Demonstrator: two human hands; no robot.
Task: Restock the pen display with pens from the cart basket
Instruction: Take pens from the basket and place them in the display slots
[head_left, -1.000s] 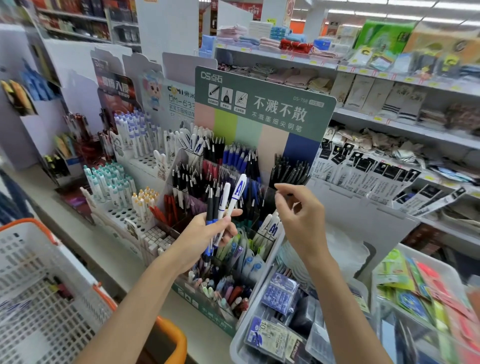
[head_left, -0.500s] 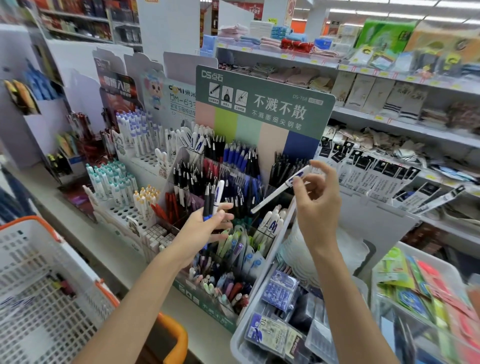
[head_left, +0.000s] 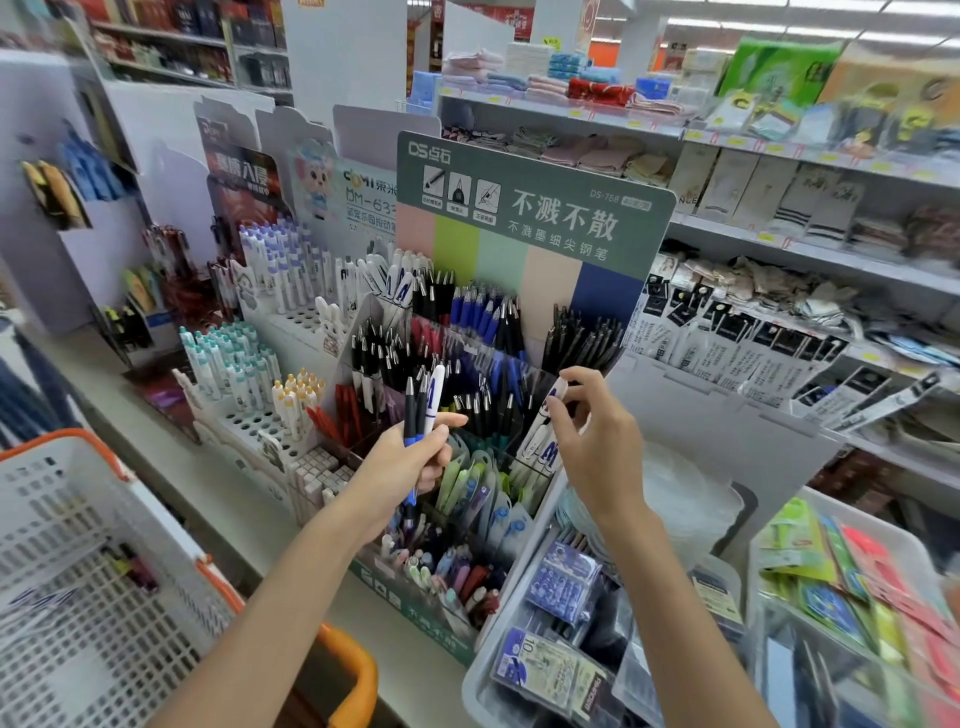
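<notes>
1. Nearest, at lower left, sits the cart basket (head_left: 78, 597), white perforated plastic with an orange rim and handle. Small dark items lie inside, too blurred to name.
2. At lower right, a grey bin (head_left: 483, 675) holds blue-and-white packets. One bears a "10"; the rest of its print is too small to read.
3. The left hand (head_left: 400, 467) grips a bunch of pens (head_left: 435, 387) upright in front of the display. They are dark barrels with blue grips and silver tips, plus one white barrel with a blue letter mark.
4. The right hand (head_left: 597, 447) pinches a white pen (head_left: 539, 428) between thumb and fingertips. The pen is tilted, with its lower end among other white pens printed with a blue "M" at the display's right edge.
5. The pen display (head_left: 405, 603) stands on the table (head_left: 171, 457). It is green at the front, with tiers of clear compartments: pastel pens lowest, then black, red and blue ones higher up.
6. Its green header card (head_left: 535, 208) reads "DS点石", "不溅不散", "不溅墨细尖钢笔" and "DS-758", above stripes of pink, green, mint, peach and blue.
7. Just to the left, a white display (head_left: 270, 415) holds teal-capped and yellow-capped white pens in round holes. The card behind it shows a cartoon figure and "DM-63", with the rest cut off by the green header.
8. Farthest back, store shelves (head_left: 779, 244) carry folded towels, socks and hanging packets with yellow price tags. Their writing is unreadable.
</notes>
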